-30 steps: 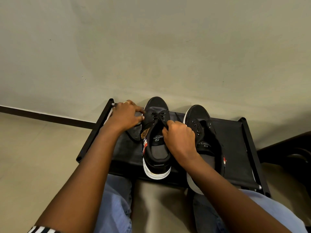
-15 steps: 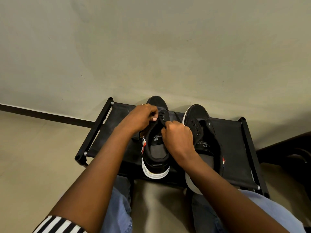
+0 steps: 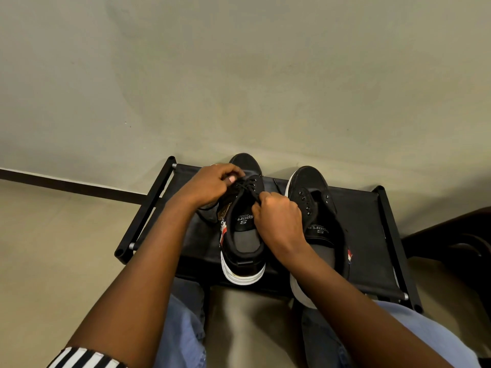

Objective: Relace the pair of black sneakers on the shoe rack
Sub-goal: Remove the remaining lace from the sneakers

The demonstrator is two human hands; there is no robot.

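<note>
Pinching the black lace [image 3: 245, 187] taut from either side, left hand [image 3: 210, 183] and right hand [image 3: 279, 217] each kept a clenched grip so the left sneaker [image 3: 243, 224], mid-rack [image 3: 364, 221], stayed steady for threading, while the unlaced right sneaker [image 3: 316, 208] waited alongside.

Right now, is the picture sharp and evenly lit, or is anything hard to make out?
Head view: sharp and evenly, dimly lit, with no glare; the black lace nearly vanishes against the left sneaker, the shoe rack swallows detail, and wide-angle distortion bends its frame.
</note>
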